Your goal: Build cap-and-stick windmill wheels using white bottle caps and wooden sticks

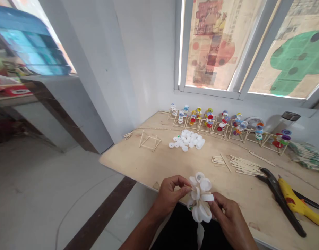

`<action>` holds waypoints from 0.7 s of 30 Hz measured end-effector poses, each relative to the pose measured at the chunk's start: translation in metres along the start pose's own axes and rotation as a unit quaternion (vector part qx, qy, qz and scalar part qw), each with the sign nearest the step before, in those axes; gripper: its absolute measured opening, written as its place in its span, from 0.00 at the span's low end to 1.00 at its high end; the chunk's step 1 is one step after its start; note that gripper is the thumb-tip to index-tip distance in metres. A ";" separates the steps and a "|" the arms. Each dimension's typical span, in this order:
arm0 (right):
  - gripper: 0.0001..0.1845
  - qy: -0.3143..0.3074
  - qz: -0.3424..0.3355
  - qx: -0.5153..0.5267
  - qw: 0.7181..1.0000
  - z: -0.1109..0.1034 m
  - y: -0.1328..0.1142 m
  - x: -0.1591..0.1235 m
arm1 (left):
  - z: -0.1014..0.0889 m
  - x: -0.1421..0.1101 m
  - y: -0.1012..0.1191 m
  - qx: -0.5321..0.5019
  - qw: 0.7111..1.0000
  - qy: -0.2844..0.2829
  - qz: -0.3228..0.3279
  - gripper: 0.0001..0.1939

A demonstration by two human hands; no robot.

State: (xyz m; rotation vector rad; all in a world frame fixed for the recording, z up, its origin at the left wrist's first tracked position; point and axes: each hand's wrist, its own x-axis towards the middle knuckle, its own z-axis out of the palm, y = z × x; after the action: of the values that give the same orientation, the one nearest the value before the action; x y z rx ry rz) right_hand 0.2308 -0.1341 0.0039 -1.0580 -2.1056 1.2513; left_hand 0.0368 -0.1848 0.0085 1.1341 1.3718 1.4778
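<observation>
A wheel of white bottle caps (201, 199) is held between my two hands at the table's front edge, above my lap. My left hand (172, 192) pinches its left side, thumb and forefinger closed near a thin stick end. On the other side, my right hand (225, 211) grips the wheel's right side with closed fingers. A pale strip (200, 234) hangs below the caps. Farther back lie a pile of loose white bottle caps (188, 139) and a small wooden stick frame (149, 141).
Finished frames with coloured cap wheels (208, 119) line the wall. Wooden sticks (244, 165), black-handled cutters (281, 201) and a yellow glue gun (292, 199) lie at the right. A clear bottle (285, 125) stands behind. Left of the table is a water dispenser (63, 104).
</observation>
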 end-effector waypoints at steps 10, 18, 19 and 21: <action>0.25 0.075 0.069 0.198 0.975 0.003 -0.007 0.001 | -0.106 0.058 -0.030 0.290 0.914 0.283 0.017 0.17; 0.24 0.090 0.077 0.221 0.968 0.001 0.005 -0.007 | -0.138 0.098 -0.047 0.418 0.854 0.309 -0.004 0.17; 0.24 0.091 0.077 0.224 0.967 0.000 0.006 -0.008 | -0.137 0.103 -0.048 0.429 0.851 0.303 -0.004 0.17; 0.24 0.098 0.076 0.230 0.965 -0.001 0.007 -0.011 | -0.134 0.110 -0.050 0.448 0.846 0.291 -0.003 0.15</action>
State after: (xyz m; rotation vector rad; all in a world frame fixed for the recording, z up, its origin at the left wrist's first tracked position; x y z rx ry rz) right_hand 0.2408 -0.1401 -0.0023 -1.0875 -1.5061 1.5416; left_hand -0.1232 -0.1119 -0.0324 1.2318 2.6653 1.2098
